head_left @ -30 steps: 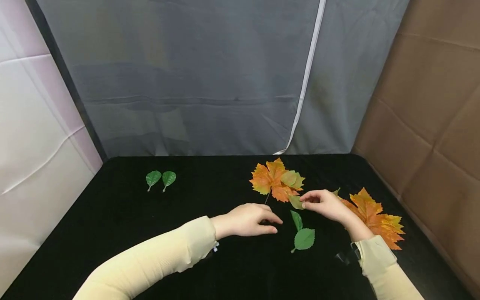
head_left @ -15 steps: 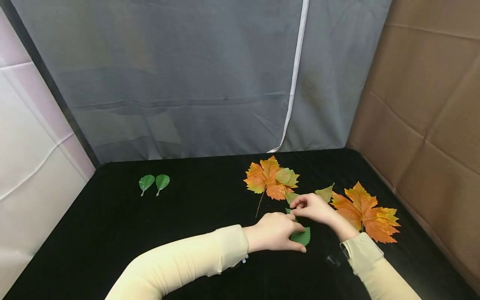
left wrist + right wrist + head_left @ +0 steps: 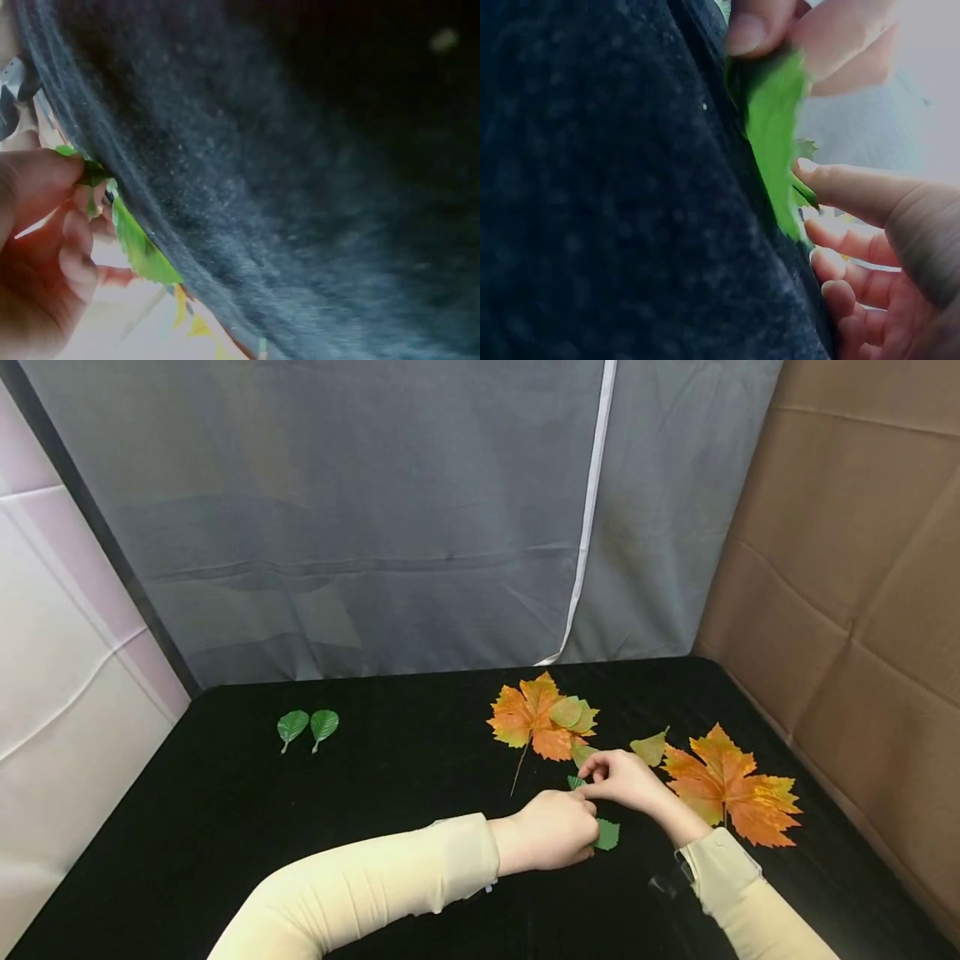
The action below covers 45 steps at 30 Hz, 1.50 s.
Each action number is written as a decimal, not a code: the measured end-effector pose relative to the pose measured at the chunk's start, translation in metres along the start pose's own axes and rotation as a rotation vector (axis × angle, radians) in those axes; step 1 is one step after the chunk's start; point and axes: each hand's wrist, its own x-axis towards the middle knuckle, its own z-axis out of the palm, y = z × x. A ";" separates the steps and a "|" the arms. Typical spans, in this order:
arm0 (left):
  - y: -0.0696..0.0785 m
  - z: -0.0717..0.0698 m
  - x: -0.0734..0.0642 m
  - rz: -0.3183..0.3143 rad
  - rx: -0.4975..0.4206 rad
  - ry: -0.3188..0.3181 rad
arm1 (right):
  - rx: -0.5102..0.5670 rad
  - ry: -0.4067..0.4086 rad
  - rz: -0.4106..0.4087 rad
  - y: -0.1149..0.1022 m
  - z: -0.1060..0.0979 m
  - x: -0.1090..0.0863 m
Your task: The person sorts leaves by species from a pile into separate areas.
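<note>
In the head view my left hand [image 3: 551,829] bends down over a green leaf [image 3: 607,834], whose right edge shows past the fingers. The left wrist view has its thumb and finger pinching a green leaf [image 3: 91,172]. Just above, my right hand [image 3: 621,779] reaches in with thumb and index apart around a second green leaf [image 3: 575,782], mostly hidden. In the right wrist view a bright green leaf [image 3: 775,135] hangs from the left fingers, and the right thumb [image 3: 832,180] lies close to green behind it. Whether the right fingers bear on it is unclear.
An orange maple leaf [image 3: 528,714] with yellow-green leaves [image 3: 567,712] on it lies at the back. Another maple leaf [image 3: 735,793] lies right, a yellow-green leaf [image 3: 649,747] beside it. Two green leaves [image 3: 293,727] lie back left on the black tabletop [image 3: 225,827].
My left hand has moved right and down onto the lower green leaf, and its fingers have closed. The right hand has moved from the yellow-green leaf toward the upper green leaf.
</note>
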 end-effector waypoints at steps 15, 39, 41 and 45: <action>-0.033 -0.001 -0.040 -0.209 -0.695 -0.035 | 0.017 0.064 -0.013 -0.011 0.010 -0.002; -0.113 0.006 -0.101 -0.407 -0.644 0.106 | 0.011 -0.072 -0.080 -0.004 0.003 -0.003; -0.134 0.003 -0.113 -0.495 -0.642 0.143 | 0.011 -0.087 -0.085 -0.005 0.003 -0.004; -0.174 -0.006 -0.143 -0.691 -0.638 0.246 | 0.019 -0.098 -0.080 -0.007 0.004 -0.003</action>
